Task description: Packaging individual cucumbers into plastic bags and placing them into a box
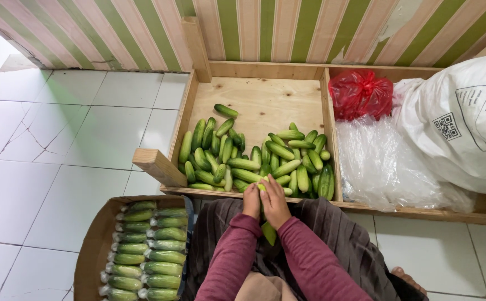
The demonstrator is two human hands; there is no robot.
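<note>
Step in hand: I judge I am wrapping one cucumber [263, 192], with both hands joined on it just at the near edge of the wooden crate [257, 72].
Left hand [251, 202]: fingers curled round the cucumber's near part; it grips rather than lies flat.
Right hand [275, 205]: closed over the same cucumber from the other side, touching my left hand; a green strip [269, 233] hangs below it, and I cannot tell whether it is wrap or peel.
Loose cucumbers [254, 159]: heaped in the crate's near half, just beyond my hands; the crate's far boards are bare.
Wrapped cucumbers [145, 251]: laid in rows in the cardboard box [95, 245], to the left of the crate's near corner, beside my knee.
Bags: a red bag [360, 92] and a white sack [460, 120] lie in the crate's right compartment.
Next move calls for: a firm twist to close the wrap, then a reach left to the box, as I judge it.
</note>
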